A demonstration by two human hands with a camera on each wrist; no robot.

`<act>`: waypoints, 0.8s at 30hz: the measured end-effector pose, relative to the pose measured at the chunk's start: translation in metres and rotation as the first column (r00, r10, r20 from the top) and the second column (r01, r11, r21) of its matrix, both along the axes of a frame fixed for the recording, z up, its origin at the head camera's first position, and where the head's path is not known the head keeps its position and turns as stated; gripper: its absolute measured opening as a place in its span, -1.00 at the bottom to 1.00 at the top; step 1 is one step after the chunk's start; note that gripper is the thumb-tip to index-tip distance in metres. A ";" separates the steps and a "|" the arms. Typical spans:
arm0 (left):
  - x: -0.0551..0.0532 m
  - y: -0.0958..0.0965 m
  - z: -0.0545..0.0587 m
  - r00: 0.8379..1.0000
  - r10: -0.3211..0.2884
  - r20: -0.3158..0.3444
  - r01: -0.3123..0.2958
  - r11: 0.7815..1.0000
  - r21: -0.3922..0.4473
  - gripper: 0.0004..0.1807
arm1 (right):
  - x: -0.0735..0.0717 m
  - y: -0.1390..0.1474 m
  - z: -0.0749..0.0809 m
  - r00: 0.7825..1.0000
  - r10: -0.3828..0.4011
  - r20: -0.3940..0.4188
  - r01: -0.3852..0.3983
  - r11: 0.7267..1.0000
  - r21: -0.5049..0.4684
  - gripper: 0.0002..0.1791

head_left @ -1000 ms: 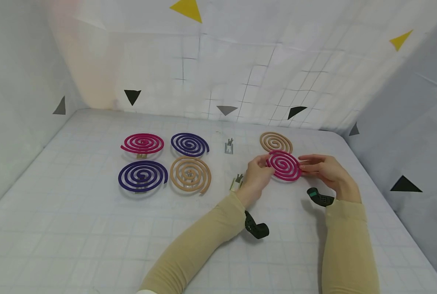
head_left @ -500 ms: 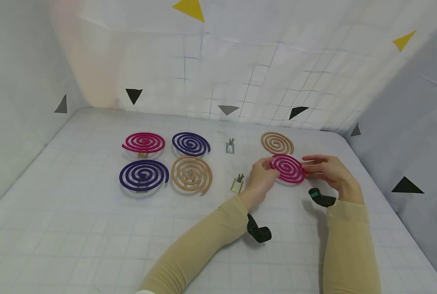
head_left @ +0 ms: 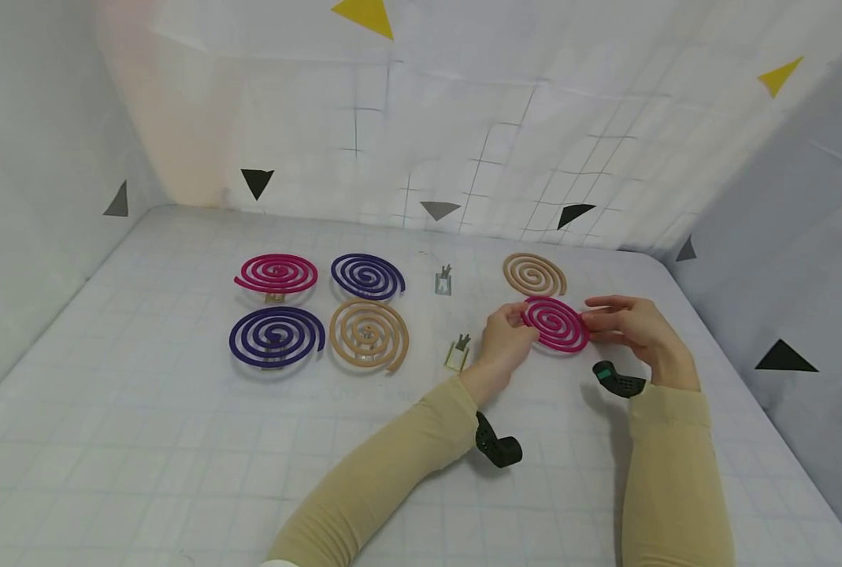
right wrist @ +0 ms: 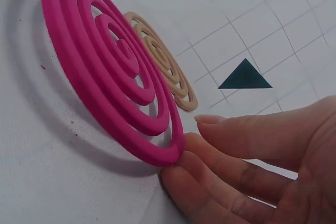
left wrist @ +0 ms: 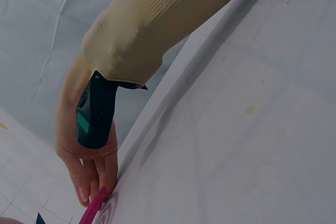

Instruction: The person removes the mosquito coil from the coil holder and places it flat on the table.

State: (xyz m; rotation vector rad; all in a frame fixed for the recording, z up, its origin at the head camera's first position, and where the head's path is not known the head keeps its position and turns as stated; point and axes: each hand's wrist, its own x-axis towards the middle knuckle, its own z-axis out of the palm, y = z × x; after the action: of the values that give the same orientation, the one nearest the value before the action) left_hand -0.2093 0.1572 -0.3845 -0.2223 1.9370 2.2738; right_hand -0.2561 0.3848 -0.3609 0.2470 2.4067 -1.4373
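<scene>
A bright pink spiral coil (head_left: pixel 554 323) is held right of centre in the head view, between the two hands and off the tabletop (head_left: pixel 179 457); the right wrist view shows its shadow lying apart beneath it. Its disc is tilted, and as seen from the head its longer axis slopes from upper left to lower right. The coil lies just to the right of the left hand (head_left: pixel 504 342), which pinches the coil's left rim, thumb in front and fingers behind. Across the disc, the right hand (head_left: pixel 636 331) meets the opposite rim with its fingertips, its fingers only loosely bent and its thumb standing away from the rim in the right wrist view. Both hands are thus equally near, but the firm hold appears to be the left one's.

Just above the pink coil in the head view is a beige coil (head_left: pixel 533 274); whether the two touch is unclear. To the left of the left hand stand two small metal stands, a silver one (head_left: pixel 443 283) farther up the frame and a gold-toned one (head_left: pixel 457 357) lower down. Left of centre, four more spirals form two rows: magenta (head_left: pixel 276 271) and dark blue (head_left: pixel 368 276) above, dark blue (head_left: pixel 276 337) and beige (head_left: pixel 369 335) below.
</scene>
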 end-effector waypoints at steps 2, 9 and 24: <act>0.000 0.000 0.000 1.000 -0.003 -0.004 0.002 1.000 -0.012 -0.46 | 0.000 -0.001 0.001 1.000 -0.009 0.004 0.009 1.000 0.001 -0.28; 0.000 -0.002 0.002 1.000 -0.014 -0.014 0.013 0.998 -0.057 -0.44 | -0.001 -0.003 0.000 1.000 -0.023 0.005 0.023 1.000 0.014 -0.27; 0.001 -0.005 0.006 0.997 -0.047 -0.062 0.036 0.986 -0.165 -0.45 | -0.003 -0.004 -0.001 0.999 -0.036 0.011 0.035 0.999 0.039 -0.25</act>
State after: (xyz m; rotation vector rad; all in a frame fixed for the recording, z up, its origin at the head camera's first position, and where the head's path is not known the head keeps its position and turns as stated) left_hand -0.2082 0.1519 -0.3786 -0.1252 2.1423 2.1228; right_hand -0.2591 0.3812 -0.3621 0.3081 2.4343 -1.4016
